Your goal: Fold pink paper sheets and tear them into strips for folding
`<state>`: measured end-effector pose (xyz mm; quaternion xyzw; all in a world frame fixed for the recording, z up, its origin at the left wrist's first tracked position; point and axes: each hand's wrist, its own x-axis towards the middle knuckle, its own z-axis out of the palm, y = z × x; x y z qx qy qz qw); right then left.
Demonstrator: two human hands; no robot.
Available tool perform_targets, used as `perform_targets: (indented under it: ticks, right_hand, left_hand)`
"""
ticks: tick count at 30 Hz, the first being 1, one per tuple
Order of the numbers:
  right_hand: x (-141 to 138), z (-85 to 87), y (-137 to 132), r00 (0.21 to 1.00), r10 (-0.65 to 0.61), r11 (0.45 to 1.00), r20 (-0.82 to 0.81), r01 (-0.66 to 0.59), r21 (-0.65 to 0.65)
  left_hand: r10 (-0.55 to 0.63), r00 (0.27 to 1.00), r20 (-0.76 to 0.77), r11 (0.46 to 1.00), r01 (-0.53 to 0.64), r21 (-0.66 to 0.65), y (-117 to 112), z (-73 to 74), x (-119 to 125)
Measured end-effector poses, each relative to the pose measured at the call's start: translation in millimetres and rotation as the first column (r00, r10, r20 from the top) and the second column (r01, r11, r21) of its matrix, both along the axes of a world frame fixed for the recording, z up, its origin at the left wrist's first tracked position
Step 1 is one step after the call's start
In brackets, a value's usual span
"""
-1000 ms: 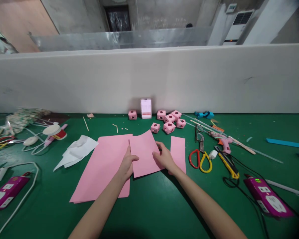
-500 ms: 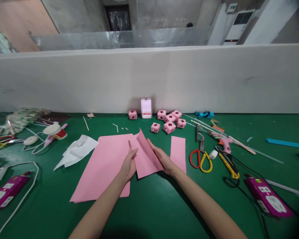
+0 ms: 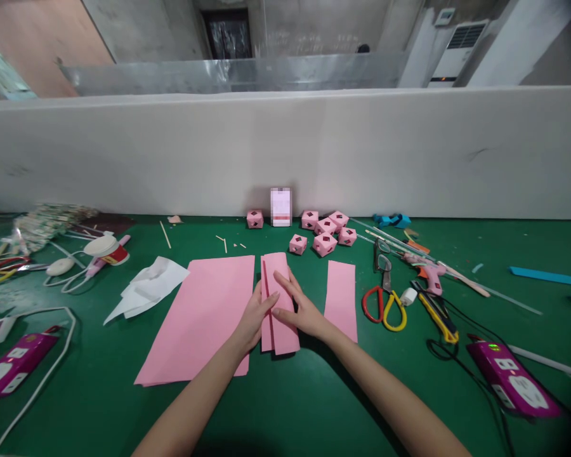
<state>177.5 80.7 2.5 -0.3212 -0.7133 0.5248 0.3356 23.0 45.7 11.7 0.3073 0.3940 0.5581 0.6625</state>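
A pink sheet folded in half lengthwise (image 3: 278,266) lies on the green table (image 3: 285,393). My right hand (image 3: 301,307) rests flat on top of it, fingers stretched out across the fold. My left hand (image 3: 256,315) presses the sheet's left edge, fingers extended. A large pink sheet (image 3: 202,314) lies just left of my hands. A narrow pink strip (image 3: 341,295) lies to the right.
Several small pink paper cubes (image 3: 323,231) sit by the white wall. Scissors with red and yellow handles (image 3: 383,298), a pink glue gun (image 3: 426,270) and a yellow cutter (image 3: 436,312) lie right. Purple power strips (image 3: 514,379) (image 3: 14,363), crumpled white paper (image 3: 147,289) and a cup (image 3: 105,249) surround.
The pink sheet's right half was lifted, swung over to the left and laid down, folding it in half. My right hand followed it and now lies flat on it.
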Motion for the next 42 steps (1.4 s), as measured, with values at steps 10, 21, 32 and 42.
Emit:
perform_targets:
  ticks: [10,21,32,42]
  right_hand:
    - [-10,3.3,-7,0.988,-0.076,0.996,-0.131,0.07,-0.05]
    - [-14,5.5,-14,0.992,-0.117,0.993,-0.05,0.118,0.02]
    - [1,34.0,5,0.901,-0.266,0.907,-0.343,0.113,-0.405]
    - [35,90.2,-6,0.865,-0.351,0.924,-0.358,0.259,-0.28]
  left_hand:
    - [0.009,1.0,-0.015,1.0,-0.008,0.016,-4,-1.1,9]
    - [0.105,0.994,-0.024,0.994,-0.105,-0.023,-10,2.5,17]
    - [0.055,0.99,-0.131,0.998,-0.058,-0.018,-20,2.8,27]
    - [0.251,0.847,-0.468,0.877,0.006,0.481,-10,65.0,22]
